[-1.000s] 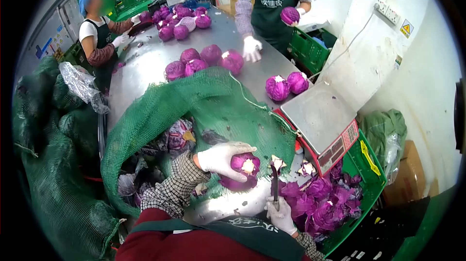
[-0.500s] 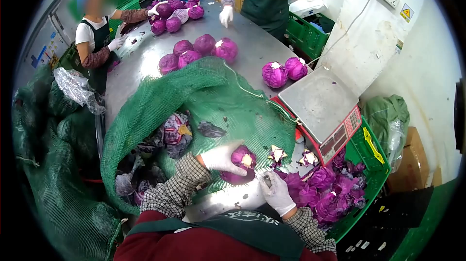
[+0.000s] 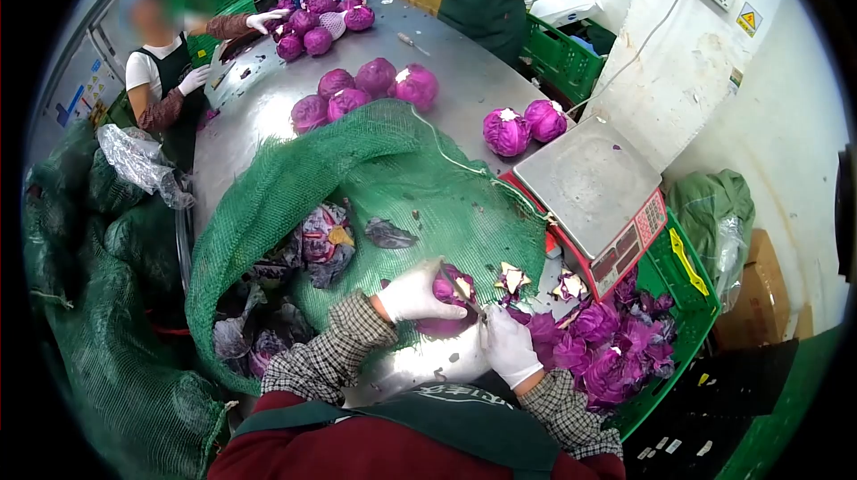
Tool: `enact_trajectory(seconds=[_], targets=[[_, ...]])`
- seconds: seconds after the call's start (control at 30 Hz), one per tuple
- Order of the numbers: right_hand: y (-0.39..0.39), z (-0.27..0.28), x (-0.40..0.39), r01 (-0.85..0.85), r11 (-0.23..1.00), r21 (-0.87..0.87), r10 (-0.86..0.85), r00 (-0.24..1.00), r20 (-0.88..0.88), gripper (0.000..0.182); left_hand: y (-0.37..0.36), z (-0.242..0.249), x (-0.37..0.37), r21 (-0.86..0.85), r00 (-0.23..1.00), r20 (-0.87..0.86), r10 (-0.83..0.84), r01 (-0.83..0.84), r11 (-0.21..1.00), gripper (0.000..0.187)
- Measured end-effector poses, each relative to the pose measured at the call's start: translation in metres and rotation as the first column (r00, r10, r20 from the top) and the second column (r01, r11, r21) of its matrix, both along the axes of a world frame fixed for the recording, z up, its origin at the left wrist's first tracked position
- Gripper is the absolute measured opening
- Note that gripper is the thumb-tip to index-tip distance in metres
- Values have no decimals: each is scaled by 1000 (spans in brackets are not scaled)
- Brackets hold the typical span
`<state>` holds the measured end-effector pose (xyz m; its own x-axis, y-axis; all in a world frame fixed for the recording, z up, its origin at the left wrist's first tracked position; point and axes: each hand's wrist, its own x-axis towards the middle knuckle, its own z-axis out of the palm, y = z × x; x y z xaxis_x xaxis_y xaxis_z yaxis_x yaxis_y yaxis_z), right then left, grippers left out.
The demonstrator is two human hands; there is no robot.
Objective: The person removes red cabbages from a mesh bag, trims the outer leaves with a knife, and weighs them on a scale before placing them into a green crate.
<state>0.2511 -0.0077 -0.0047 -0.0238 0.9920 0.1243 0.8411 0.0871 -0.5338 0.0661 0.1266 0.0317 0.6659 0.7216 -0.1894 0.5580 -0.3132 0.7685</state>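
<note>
In the head view, my left hand, in a white glove, is wrapped round the left side of a purple cabbage on the metal table. My right hand, gloved too, grips a knife whose thin blade lies against the stem end of that cabbage. Just right of it are two pale cut stem ends, one stem end nearer and another stem end by the scale. A green mesh bag spreads beyond my hands, with a discoloured cabbage and loose dark leaves in it.
Right of me, a green crate holds purple leaves. A red scale stands behind it. Several cabbages sit farther up the metal table, where two co-workers stand. Full mesh sacks are piled at the left.
My right hand has lifted the knife up and left onto the cabbage's stem end. The far co-worker now has both hands at a cabbage, and a knife shows on the table.
</note>
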Motion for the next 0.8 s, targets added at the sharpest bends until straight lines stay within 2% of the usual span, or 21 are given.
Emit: enact_trajectory(seconds=[0.03,0.13,0.2,0.23,0.27,0.3,0.33,0.37,0.4,0.43,0.5,0.57,0.6,0.63,0.73,0.77,0.8], targets=[[2,-2,0,5,1000,3,-5,999,45,13,0,-1,0,-35,1000,6,3,-3,999,92],[8,-12,-1,-4,998,59,-6,984,177,10,-5,13,4,22,999,-53,-6,8,1000,88],[14,-13,0,-35,990,138,2,972,235,8,-7,19,5,-38,1000,3,29,-29,999,86],[17,-16,0,-4,996,84,-7,991,132,8,-7,21,5,-82,999,6,43,-42,996,86],[19,-17,0,21,998,63,-30,990,135,9,-8,23,5,-128,999,9,54,-52,990,86],[21,-17,1,47,998,40,-52,989,139,10,-8,30,5,-197,999,-28,39,-43,979,96],[25,-17,3,72,997,16,-73,987,144,12,-16,25,9,27,996,-91,8,-5,1000,98],[35,-24,14,95,994,-45,-88,985,147,15,-32,14,15,246,987,-161,-10,50,968,101],[41,-16,17,116,993,-31,-111,984,139,17,-45,7,20,455,973,-232,-8,116,883,103],[43,-2,16,127,988,92,-134,988,71,18,-49,9,24,376,961,-276,15,93,922,110],[44,15,19,159,944,290,-135,986,-102,13,-43,1,10,276,984,-172,49,1,961,112],[36,21,28,212,966,150,-178,961,-211,14,-37,-15,-10,295,997,-74,10,12,955,112],[34,16,34,214,973,85,-184,943,-276,17,-35,-14,-13,223,999,-33,-8,16,975,113],[28,4,36,194,975,109,-141,918,-371,17,-37,-14,-14,236,1000,-28,5,2,972,113],[7,-76,48,76,982,172,-44,983,-178,13,-39,-16,-15,221,999,-3,45,-43,974,114],[-1,-52,34,213,973,-88,-222,762,-608,11,-40,-18,-17,207,998,3,62,-61,976,114],[-3,-73,38,221,975,-11,-203,873,-444,12,-40,-21,-19,172,996,32,81,-86,981,114]])
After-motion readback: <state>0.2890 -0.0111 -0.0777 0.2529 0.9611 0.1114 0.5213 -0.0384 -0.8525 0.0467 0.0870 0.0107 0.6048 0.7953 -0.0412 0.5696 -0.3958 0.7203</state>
